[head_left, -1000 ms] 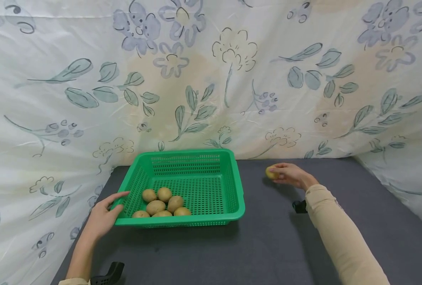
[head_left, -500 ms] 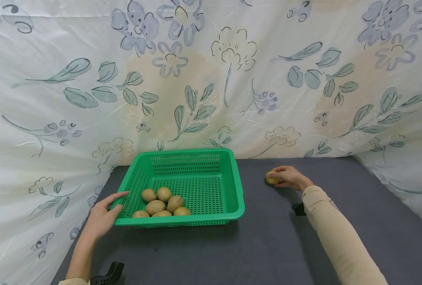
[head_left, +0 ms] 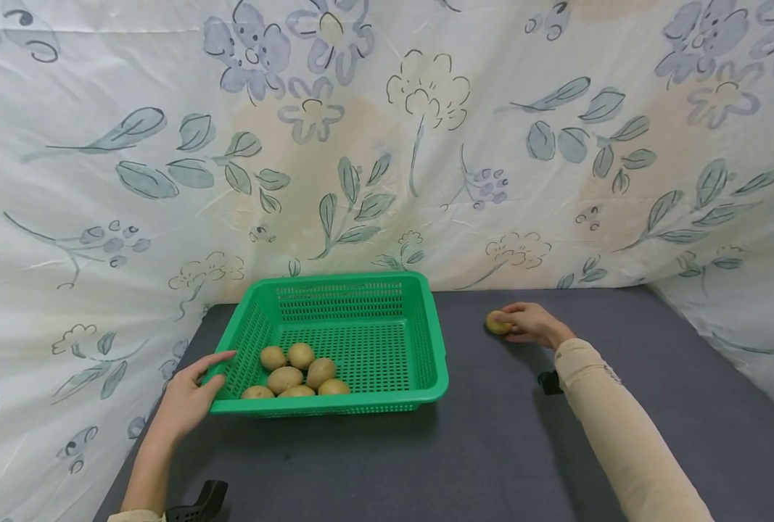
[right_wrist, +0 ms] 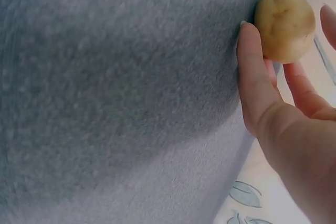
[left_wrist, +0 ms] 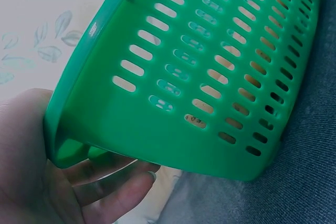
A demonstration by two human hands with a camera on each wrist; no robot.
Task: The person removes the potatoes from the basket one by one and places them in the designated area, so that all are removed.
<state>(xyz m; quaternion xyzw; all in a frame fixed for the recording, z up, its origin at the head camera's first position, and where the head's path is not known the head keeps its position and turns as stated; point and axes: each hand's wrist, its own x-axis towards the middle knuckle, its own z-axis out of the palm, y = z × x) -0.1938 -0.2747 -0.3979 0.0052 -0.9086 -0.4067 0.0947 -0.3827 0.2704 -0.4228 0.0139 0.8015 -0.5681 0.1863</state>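
Observation:
In the head view my left hand [head_left: 187, 399] is at the near left corner of a green plastic basket [head_left: 437, 362]. The left wrist view shows its fingers [left_wrist: 123, 195] curled under the rim, gripping it. Several potatoes [head_left: 285, 380] lie together in the near left part of the basket. Right of the basket, another potato [head_left: 497, 323] rests on the dark cloth. My right hand [head_left: 533, 324] is beside it, fingertips touching it. In the right wrist view the fingers [right_wrist: 252, 66] are loosely spread around that potato, and one digit stands apart from it.
A dark grey cloth [head_left: 478, 442] covers the table. Behind it hangs a white floral curtain [head_left: 360, 145], close to the basket's back edge. Black wrist cameras [head_left: 200, 500] sit at both wrists.
My right hand has lowered the potato onto the cloth, and its fingers have loosened around it. The left hand and the basket have stayed in place.

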